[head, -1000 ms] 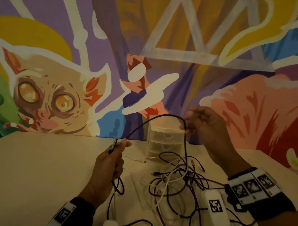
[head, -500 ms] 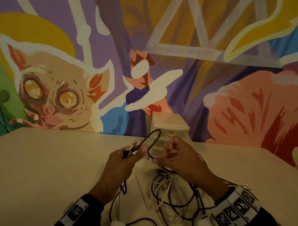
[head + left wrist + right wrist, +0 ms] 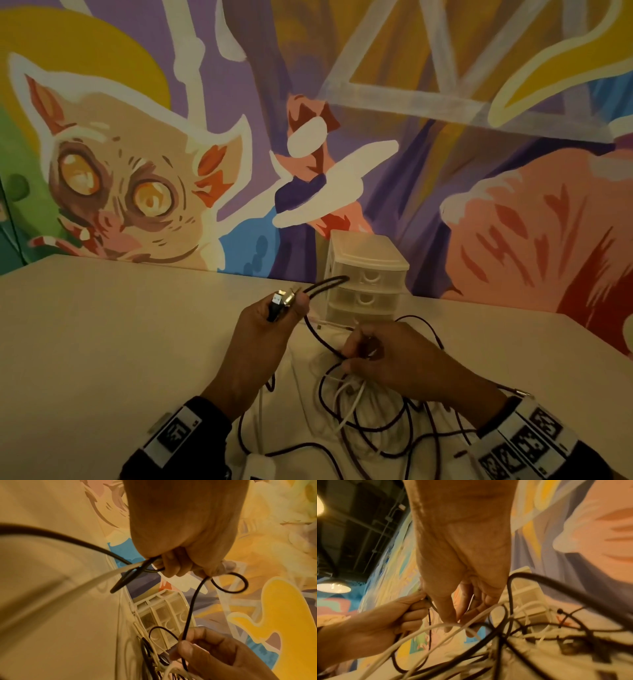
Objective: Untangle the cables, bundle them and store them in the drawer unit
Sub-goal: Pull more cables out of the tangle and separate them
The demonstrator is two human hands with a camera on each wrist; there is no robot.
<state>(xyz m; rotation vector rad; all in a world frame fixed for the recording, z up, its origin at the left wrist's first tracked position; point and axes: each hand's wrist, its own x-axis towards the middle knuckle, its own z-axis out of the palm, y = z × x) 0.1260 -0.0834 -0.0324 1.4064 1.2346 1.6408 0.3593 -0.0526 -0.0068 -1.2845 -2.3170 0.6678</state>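
My left hand grips the plug end of a black cable, its metal connector sticking up past the thumb; a small loop of that cable pokes out toward the drawer unit. My right hand pinches the same black cable lower down, just above the tangle of black and white cables on the table. In the left wrist view the left hand also holds a white cable, and the black cable runs down to the right hand.
The small white three-drawer unit stands against the painted mural wall, all drawers closed. The beige table stretches left of the hands. A white power brick lies at the near edge among the cables.
My right hand came down from a raised position to just above the tangle and slid along the black cable. The large arc of cable shrank to a small loop by the left hand.
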